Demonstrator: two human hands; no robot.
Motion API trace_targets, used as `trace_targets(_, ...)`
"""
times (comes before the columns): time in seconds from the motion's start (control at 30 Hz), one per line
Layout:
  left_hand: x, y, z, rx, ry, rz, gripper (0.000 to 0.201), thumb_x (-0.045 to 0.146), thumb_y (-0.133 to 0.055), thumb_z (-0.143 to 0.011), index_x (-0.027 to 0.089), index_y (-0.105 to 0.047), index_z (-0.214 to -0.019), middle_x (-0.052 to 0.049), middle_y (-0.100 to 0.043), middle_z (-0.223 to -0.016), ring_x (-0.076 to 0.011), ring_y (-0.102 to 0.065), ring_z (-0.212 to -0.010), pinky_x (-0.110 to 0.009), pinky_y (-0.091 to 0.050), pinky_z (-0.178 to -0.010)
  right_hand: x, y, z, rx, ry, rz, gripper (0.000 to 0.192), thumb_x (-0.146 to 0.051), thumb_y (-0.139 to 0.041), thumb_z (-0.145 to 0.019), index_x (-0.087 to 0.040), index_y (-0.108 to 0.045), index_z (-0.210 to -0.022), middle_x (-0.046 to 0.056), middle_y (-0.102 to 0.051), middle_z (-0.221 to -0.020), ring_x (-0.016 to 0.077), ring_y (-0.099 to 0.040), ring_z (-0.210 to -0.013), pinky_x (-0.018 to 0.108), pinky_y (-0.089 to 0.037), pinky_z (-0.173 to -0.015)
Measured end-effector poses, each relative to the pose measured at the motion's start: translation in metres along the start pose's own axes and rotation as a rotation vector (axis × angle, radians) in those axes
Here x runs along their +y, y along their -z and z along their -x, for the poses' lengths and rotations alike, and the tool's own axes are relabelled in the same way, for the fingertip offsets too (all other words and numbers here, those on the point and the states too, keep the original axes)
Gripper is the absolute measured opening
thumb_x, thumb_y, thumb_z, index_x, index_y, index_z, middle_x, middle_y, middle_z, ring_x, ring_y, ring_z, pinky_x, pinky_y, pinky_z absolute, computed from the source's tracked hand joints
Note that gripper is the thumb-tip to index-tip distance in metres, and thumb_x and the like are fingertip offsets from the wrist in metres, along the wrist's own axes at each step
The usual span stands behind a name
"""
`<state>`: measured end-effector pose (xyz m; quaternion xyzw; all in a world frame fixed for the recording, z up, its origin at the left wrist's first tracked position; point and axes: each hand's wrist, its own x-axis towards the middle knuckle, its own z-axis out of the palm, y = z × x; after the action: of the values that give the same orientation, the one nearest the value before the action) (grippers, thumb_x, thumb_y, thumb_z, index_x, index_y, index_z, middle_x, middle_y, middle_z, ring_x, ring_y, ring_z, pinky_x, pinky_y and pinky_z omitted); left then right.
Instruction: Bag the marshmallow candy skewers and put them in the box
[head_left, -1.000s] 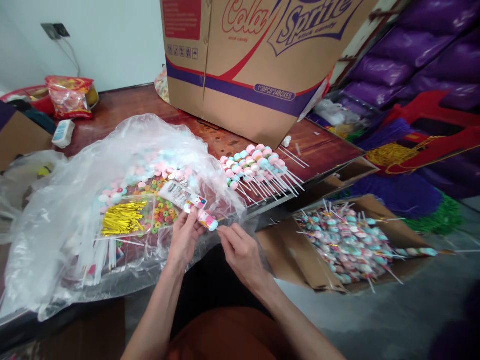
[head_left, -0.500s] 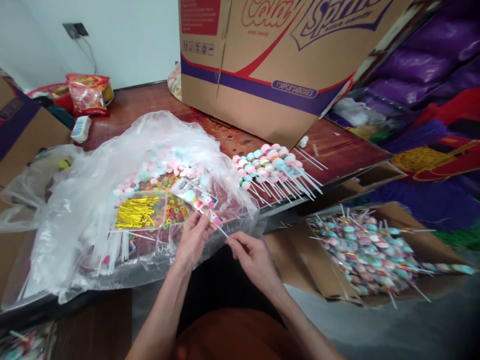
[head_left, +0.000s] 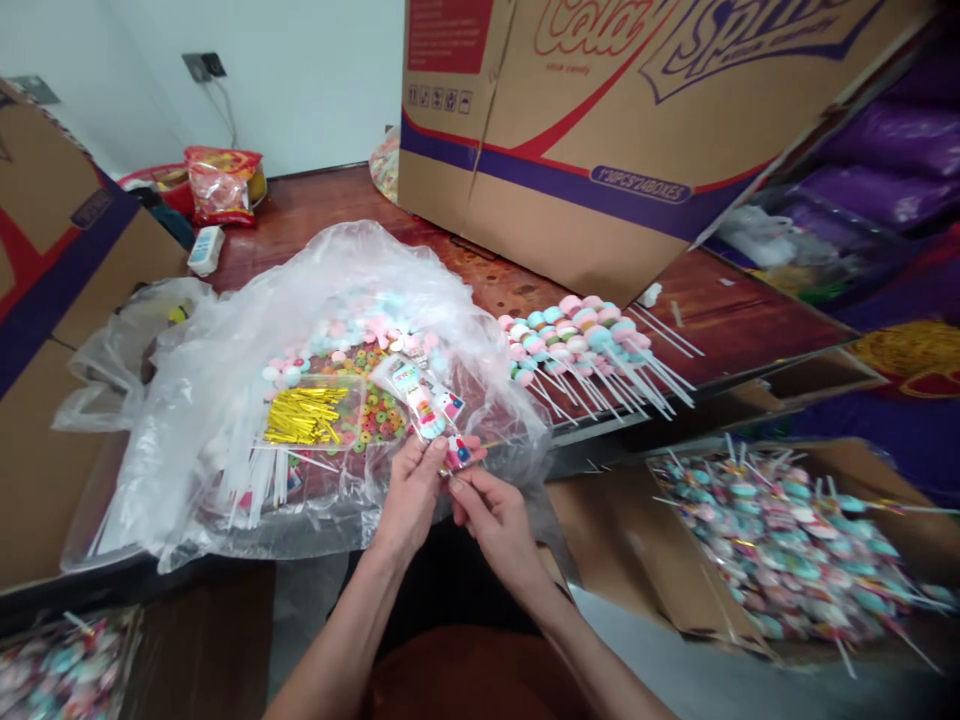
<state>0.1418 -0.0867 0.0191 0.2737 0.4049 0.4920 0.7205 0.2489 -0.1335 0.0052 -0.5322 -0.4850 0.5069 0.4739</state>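
The person's left hand (head_left: 411, 492) and right hand (head_left: 491, 512) met at the near edge of the wooden table (head_left: 315, 215), just in front of the body. The left fingers were pinched on the lower end of a candy skewer in a printed clear sleeve (head_left: 420, 397), which slanted up and to the far left over the table. The right thumb and forefinger were pinched on the sleeve's bottom end, beside a small pink and blue part at the left fingertips; what that part was could not be told. The two hands touched or nearly touched.

The sleeve lay above a large crumpled clear plastic sheet (head_left: 225, 390) spread over the near table. On or under the sheet sat a clear tray of gold twist ties (head_left: 306, 416), coloured ring candies (head_left: 375, 415) just right of it, loose pink and blue marshmallows (head_left: 352, 335) farther off, and white sticks (head_left: 259, 480) at the near left.

To the right lay a row of unwrapped marshmallow skewers (head_left: 577, 335), sticks pointing right. A large printed cardboard carton (head_left: 600, 130) stood at the far side. Below the table on the right, an open cardboard box (head_left: 780, 540) held wrapped skewers. A red snack bag (head_left: 221, 185) lay at the far left.
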Motion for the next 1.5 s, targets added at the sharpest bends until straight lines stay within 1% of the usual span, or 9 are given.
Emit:
trace_targets(0.13,0.0,0.007,0.006,-0.035,-0.102,-0.008,0.035,0.046,-0.071,-0.084,0.013,-0.077,-0.093,-0.006,-0.071,-0.074,-0.012,-0.056,-0.056,-0.024,-0.046,-0.052,-0.009,-0.003,-0.008,0.006,-0.036,0.024,0.029,-0.048,-0.058,-0.092,-0.02,-0.06,-0.083,-0.003,-0.054,-0.063,0.0125,-0.047,-0.056,0.023,-0.037,-0.053)
trace_targets(0.23,0.009,0.015,0.014,-0.07,-0.188,-0.075,0.033,0.043,-0.063,-0.091,0.015,-0.076,-0.104,-0.001,-0.062,-0.063,-0.0096,-0.049,-0.05,-0.023,-0.043,-0.052,-0.02,-0.016,-0.017,-0.015,-0.085,-0.183,0.035,-0.052,-0.062,-0.089,-0.02,-0.059,-0.076,-0.003,-0.052,-0.056,0.0117,-0.043,-0.051,0.024,-0.034,-0.05)
trace_targets(0.37,0.039,0.035,0.033,-0.198,-0.17,-0.033,0.034,0.042,-0.067,-0.089,0.017,-0.073,-0.112,-0.001,-0.059,-0.064,-0.0107,-0.048,-0.05,-0.025,-0.043,-0.051,-0.04,-0.042,-0.026,-0.299,-0.245,-0.481,0.042,-0.053,-0.06,-0.088,-0.021,-0.05,-0.064,-0.007,-0.04,-0.044,0.0095,-0.033,-0.04,0.024,-0.029,-0.044)
trace_targets(0.5,0.065,0.062,0.046,-0.021,-0.336,0.134,0.022,0.039,-0.072,-0.085,0.019,-0.073,-0.095,0.003,-0.046,-0.057,-0.0113,-0.047,-0.053,-0.025,-0.042,-0.054,-0.062,-0.067,-0.049,-0.615,-0.022,0.007,0.035,-0.039,-0.056,-0.093,-0.018,-0.061,-0.066,0.001,-0.059,-0.06,0.0135,-0.052,-0.053,0.025,-0.039,-0.053)
trace_targets(0.63,0.077,0.095,0.044,0.309,-0.573,0.187,0.026,0.03,-0.076,-0.083,0.017,-0.059,-0.067,0.004,-0.043,-0.061,-0.008,-0.04,-0.059,-0.02,-0.039,-0.059,-0.075,-0.108,-0.087,-0.443,0.377,0.71,0.008,-0.02,-0.069,-0.086,-0.018,-0.072,-0.079,0.006,-0.069,-0.087,0.0204,-0.063,-0.086,0.029,-0.044,-0.075)
trace_targets(0.8,0.08,0.127,0.045,0.44,-0.564,0.182,0.03,0.032,-0.079,-0.079,0.017,-0.054,-0.07,0.005,-0.043,-0.064,-0.0065,-0.033,-0.057,-0.018,-0.035,-0.055,-0.069,-0.157,-0.124,-0.46,0.396,1.069,0.012,-0.021,-0.064,-0.093,-0.018,-0.074,-0.098,0.01,-0.073,-0.104,0.0236,-0.065,-0.102,0.03,-0.045,-0.083)
trace_targets(1.1,0.08,0.13,0.045,0.417,-0.517,0.275,0.029,0.033,-0.083,-0.074,0.018,-0.058,-0.076,0.005,-0.053,-0.065,-0.0041,-0.035,-0.051,-0.019,-0.038,-0.053,-0.062,-0.16,-0.149,-0.381,0.283,1.09,0.021,-0.024,-0.054,-0.098,-0.02,-0.075,-0.098,0.006,-0.076,-0.097,0.0192,-0.068,-0.096,0.025,-0.043,-0.078)
trace_targets(1.27,0.077,0.127,0.04,0.413,-0.479,0.295,0.033,0.033,-0.084,-0.073,0.015,-0.057,-0.068,0.003,-0.054,-0.065,-0.0032,-0.033,-0.05,-0.017,-0.031,-0.048,-0.056,-0.157,-0.163,-0.253,0.241,1.182,0.022,-0.02,-0.052,-0.096,-0.016,-0.07,-0.108,0.012,-0.072,-0.111,0.0247,-0.065,-0.107,0.03,-0.045,-0.085)
trace_targets(1.5,0.07,0.12,0.034,0.443,-0.464,0.265,0.033,0.033,-0.082,-0.073,0.014,-0.056,-0.069,0.003,-0.052,-0.066,-0.0022,-0.029,-0.05,-0.016,-0.026,-0.048,-0.052,-0.165,-0.166,-0.26,0.201,1.262,0.028,-0.009,-0.047,-0.095,-0.013,-0.063,-0.117,0.018,-0.068,-0.12,0.026,-0.065,-0.11,0.031,-0.048,-0.085)
